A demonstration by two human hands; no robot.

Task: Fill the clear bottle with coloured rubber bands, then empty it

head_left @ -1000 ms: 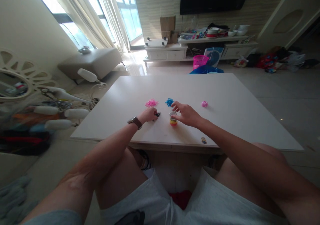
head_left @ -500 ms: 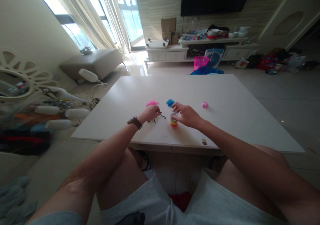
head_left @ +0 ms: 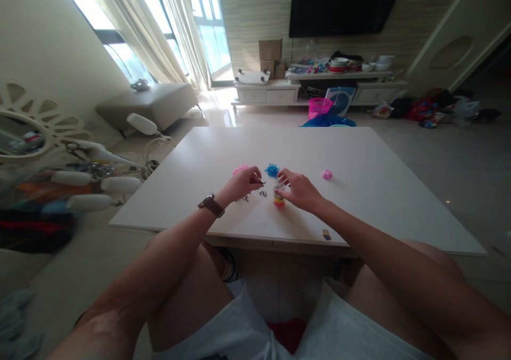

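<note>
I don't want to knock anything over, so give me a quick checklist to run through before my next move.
1. Jar upright on the table: ok.
2. Right hand around the jar: ok, though grip firmness cannot be told.
3. Left hand pinching a small dark piece: ok.
4. Loose dark loops gathered together: not ok, scattered near the left hand.
5. Pink ball away from both hands: ok.
6. Jar's mouth uncovered: cannot tell.

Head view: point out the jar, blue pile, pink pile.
Jar (head_left: 279, 201), head view: on its coloured lower part.
Blue pile (head_left: 272, 170), head view: on its middle.
Pink pile (head_left: 240, 169), head view: on its visible part.
</note>
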